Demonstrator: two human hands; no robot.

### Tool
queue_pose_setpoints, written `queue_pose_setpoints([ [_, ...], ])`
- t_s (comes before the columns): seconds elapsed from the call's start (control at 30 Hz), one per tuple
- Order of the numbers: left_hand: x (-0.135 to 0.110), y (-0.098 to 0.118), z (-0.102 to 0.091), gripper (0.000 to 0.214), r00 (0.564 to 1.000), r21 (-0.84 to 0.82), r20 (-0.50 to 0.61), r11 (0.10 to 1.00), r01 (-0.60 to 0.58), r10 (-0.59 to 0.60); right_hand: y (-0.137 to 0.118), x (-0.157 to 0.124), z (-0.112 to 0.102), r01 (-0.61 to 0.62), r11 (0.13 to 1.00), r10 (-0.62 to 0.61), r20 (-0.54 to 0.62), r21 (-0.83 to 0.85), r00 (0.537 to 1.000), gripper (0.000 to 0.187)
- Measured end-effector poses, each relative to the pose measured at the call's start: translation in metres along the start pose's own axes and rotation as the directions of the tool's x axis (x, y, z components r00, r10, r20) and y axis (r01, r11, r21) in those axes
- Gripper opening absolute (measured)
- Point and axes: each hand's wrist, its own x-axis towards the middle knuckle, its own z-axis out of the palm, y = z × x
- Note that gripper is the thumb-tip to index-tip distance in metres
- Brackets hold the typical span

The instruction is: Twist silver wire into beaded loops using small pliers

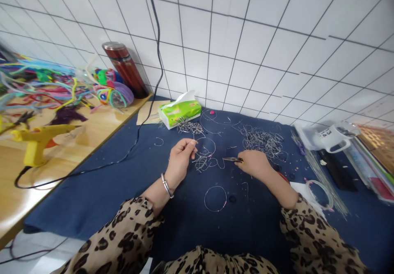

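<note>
My left hand (pixel 181 157) is closed in a pinch at the thumb and fingertips, on a thin silvery wire (pixel 214 143) that curves out to the right. My right hand (pixel 254 163) is wrapped round a pair of pliers (pixel 232 159), whose slim jaws point left over the cloth. Between the hands lies a small tangle of bent wire pieces (pixel 203 163); whether the jaws touch any wire I cannot tell. Nearer to me a wire ring with pink beads (pixel 226 203) lies flat, beside a small dark band (pixel 232 199).
A heap of bent wires (pixel 261 140) lies right of centre on the dark blue cloth (pixel 101 200). Behind are a green tissue pack (pixel 180 111) and a red flask (pixel 126 68). A black cable (pixel 135 142) crosses the left, near a yellow glue gun (pixel 37 142). A white mug (pixel 334 140) stands right.
</note>
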Motion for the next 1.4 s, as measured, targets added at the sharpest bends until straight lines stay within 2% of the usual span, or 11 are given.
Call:
queue_pose_setpoints([
  [0.13,-0.003,-0.001,0.003,0.019,0.999,0.004,0.027,1.0,0.023,-0.023,-0.009,-0.011,0.001,0.113,0.992,-0.118,-0.095,-0.064,0.988,0.018],
  [0.27,-0.004,0.001,0.005,0.019,0.999,0.001,0.033,0.999,0.035,-0.035,-0.021,-0.018,0.003,0.126,0.988,-0.14,-0.165,-0.094,0.976,0.012],
  [0.43,-0.005,0.001,0.005,0.018,0.998,-0.005,0.056,0.999,0.04,-0.039,-0.025,-0.015,0.011,0.13,0.985,-0.148,-0.162,-0.117,0.976,0.009],
  [0.53,-0.006,0.001,0.006,0.018,0.997,-0.006,0.071,0.999,0.041,-0.041,-0.022,-0.013,0.011,0.18,0.971,-0.204,-0.154,-0.158,0.967,0.011],
  [0.73,-0.008,0.001,0.007,0.018,0.994,0.0,0.095,0.998,0.058,-0.057,-0.007,-0.013,-0.005,0.395,0.871,-0.458,-0.193,-0.292,0.868,0.02],
  [0.83,-0.008,-0.001,0.008,0.018,0.99,0.02,0.112,0.996,0.083,-0.085,0.003,-0.015,-0.01,0.424,0.847,-0.494,-0.178,-0.322,0.851,0.024],
  [0.93,-0.008,-0.001,0.009,0.018,0.989,0.039,0.103,0.994,0.099,-0.103,0.011,-0.016,-0.006,0.356,0.896,-0.403,-0.154,-0.264,0.902,0.019],
  [1.0,-0.007,-0.001,0.01,0.018,0.99,0.042,0.089,0.993,0.106,-0.109,0.013,-0.017,0.0,0.231,0.958,-0.251,-0.106,-0.172,0.962,0.018],
  [1.07,-0.007,-0.002,0.01,0.018,0.99,0.054,0.083,0.992,0.11,-0.114,0.014,-0.017,0.006,0.114,0.99,-0.114,0.009,-0.078,0.993,0.027],
  [1.17,-0.006,-0.004,0.009,0.019,0.988,0.109,0.103,0.988,0.105,-0.116,0.014,-0.016,0.009,0.044,0.999,-0.042,0.172,-0.006,0.984,0.039],
  [1.4,-0.006,-0.007,0.007,0.019,0.983,0.214,0.151,0.974,0.071,-0.105,0.009,-0.008,-0.002,0.067,0.997,-0.055,0.266,-0.037,0.963,0.038],
])
